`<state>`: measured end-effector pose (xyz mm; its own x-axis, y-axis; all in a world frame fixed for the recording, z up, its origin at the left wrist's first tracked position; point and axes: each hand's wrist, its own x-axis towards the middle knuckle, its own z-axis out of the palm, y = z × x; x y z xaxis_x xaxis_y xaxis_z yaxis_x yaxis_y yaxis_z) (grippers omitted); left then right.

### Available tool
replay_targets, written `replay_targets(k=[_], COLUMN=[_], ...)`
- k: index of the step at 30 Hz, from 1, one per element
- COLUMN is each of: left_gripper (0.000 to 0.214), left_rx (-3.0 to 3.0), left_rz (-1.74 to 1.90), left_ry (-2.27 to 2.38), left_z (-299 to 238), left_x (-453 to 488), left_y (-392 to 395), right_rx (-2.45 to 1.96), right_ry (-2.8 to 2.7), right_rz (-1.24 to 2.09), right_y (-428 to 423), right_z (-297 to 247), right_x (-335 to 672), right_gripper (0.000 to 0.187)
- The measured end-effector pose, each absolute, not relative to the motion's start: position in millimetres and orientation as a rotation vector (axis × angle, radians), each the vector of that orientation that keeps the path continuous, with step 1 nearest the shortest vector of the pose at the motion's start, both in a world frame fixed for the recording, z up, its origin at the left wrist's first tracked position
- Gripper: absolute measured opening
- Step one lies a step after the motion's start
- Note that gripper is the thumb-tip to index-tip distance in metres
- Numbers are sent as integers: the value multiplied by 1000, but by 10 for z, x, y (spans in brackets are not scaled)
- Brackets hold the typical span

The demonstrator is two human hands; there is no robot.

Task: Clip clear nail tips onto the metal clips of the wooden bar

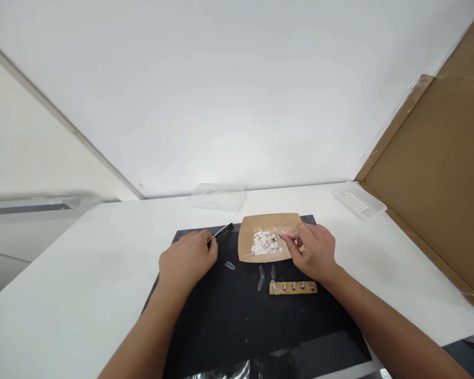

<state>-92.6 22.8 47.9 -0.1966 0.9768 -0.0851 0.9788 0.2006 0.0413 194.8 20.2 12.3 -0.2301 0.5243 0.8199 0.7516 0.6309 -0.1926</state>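
Note:
My left hand [189, 258] is closed around a thin brush [221, 230] with a pale handle and a dark tip, at the left edge of the black mat [221, 321]. My right hand [314, 247] pinches over the right side of a brown paper tray [248, 231]. What sits between its fingertips is too small to make out. White scraps [265, 242] lie heaped in the tray, with a few thin sticks. Below it, several clear false nail tips [261, 278] rest on the mat. One overlaps the left end of a tan strip [298, 291] with round metal studs.
A clear plastic case [217, 198] stands at the back of the white table [75, 284]. Another clear box [359, 204] with white strips inside is at the back right. A white wall rises behind, and a cardboard panel [438, 173] bounds the right side.

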Motion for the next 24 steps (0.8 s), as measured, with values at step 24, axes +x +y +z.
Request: replay_targets(k=[24], left_gripper=[18], left_rx=[1700], left_rz=[1203], left_ry=[1177], left_z=[215], left_x=[-224], left_y=[-125], right_rx=[-749], right_ry=[-2137], right_rz=[-453], right_y=[-53], right_z=[298], right_x=[1913], right_gripper=[34])
